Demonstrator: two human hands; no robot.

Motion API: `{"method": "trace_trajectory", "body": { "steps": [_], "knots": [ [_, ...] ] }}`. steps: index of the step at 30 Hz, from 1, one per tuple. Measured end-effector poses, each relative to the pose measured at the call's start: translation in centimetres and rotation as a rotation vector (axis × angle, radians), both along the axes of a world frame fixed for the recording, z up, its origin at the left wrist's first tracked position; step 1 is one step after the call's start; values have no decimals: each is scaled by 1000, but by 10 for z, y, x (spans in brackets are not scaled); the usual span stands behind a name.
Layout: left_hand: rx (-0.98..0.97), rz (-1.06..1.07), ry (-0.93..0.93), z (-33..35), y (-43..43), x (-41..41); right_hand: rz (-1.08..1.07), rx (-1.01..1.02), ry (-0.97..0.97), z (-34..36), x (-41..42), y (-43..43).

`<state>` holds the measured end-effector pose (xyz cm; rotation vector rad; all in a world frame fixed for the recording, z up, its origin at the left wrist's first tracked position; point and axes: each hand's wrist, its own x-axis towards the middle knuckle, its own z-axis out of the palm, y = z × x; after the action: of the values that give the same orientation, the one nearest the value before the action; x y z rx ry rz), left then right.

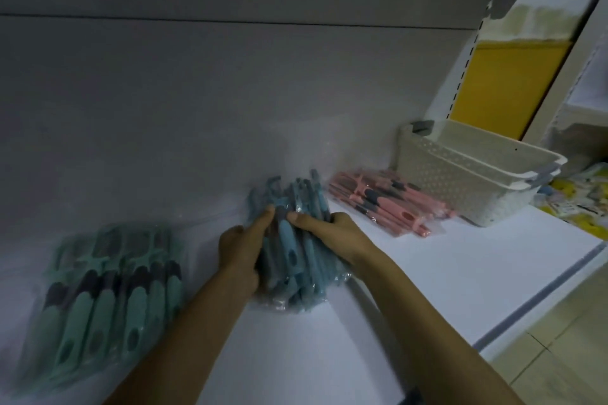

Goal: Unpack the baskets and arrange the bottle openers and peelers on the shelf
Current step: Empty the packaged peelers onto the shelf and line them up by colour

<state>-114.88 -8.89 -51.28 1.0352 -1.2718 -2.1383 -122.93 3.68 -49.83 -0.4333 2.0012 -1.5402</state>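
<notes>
Hands: left hand [241, 250] and right hand [329, 228] clasp the blue bundle [297, 256], centre frame.
Axis: lengthwise toward the back wall [230, 108].
Room: bare shelf [444, 273] lower right, up to its front edge.

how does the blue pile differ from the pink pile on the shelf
Colour: the blue pile has blue handles, the pink pile pink ones. Handling: the left hand and right hand both grip the blue pile; the pink pile lies untouched. Place: the pink pile sits beside the white baskets, the blue pile farther left. Both are in clear wrappers on the white shelf.
</notes>
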Motion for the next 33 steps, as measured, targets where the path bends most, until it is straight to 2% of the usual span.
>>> {"method": "trace_trajectory", "body": {
  "steps": [3,8,13,16,19,23,27,31,33],
  "knots": [
    [-134,-250,12,6,3,3,41,-168,-39,-5,10,7],
    [-216,-378,171,16,12,5,44,-376,8,-15,17,15],
    [-663,-345,372,36,12,13,85,-535,202,-1,17,25],
    [-858,-337,452,42,5,22,178,-507,360,20,20,31],
    [-866,-387,485,44,2,37,271,-446,354,26,25,38],
    [-739,-462,460,41,-1,53,297,-452,303,21,32,46],
    [-780,-600,446,39,1,61,328,-424,266,21,39,45],
    [-822,-577,465,36,-1,63,317,-410,279,18,43,42],
    [-785,-510,444,31,-2,62,290,-466,268,15,45,39]
  ]
}}
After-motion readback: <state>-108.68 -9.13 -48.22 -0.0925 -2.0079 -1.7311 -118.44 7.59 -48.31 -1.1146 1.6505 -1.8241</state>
